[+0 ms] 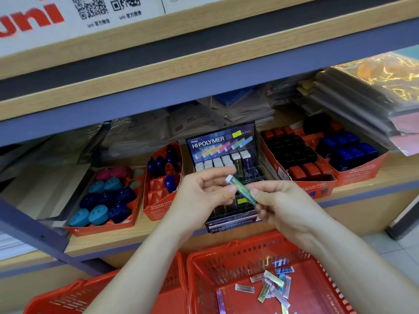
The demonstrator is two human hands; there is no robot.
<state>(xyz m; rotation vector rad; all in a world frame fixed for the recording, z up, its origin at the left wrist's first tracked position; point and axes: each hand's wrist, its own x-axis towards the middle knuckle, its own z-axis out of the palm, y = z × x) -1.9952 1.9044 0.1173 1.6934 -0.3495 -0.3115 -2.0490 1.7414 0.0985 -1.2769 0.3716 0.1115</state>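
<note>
Below your wrists, the red basket [226,250] holds loose erasers [272,284]. Above it, your left hand [204,196] pinches the white tip of the slim eraser [240,189]; your right hand [278,200] grips its lower end. Probably best: feed it, tip up, into a vacant slot of the Hi-Polymer display box [222,141] beyond.

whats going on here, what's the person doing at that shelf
A person holds a slim eraser in both hands: the left hand pinches near its white end, the right hand its lower end. Behind it stands the Hi-Polymer display box on the shelf. Similar erasers lie in the red basket below.
</note>
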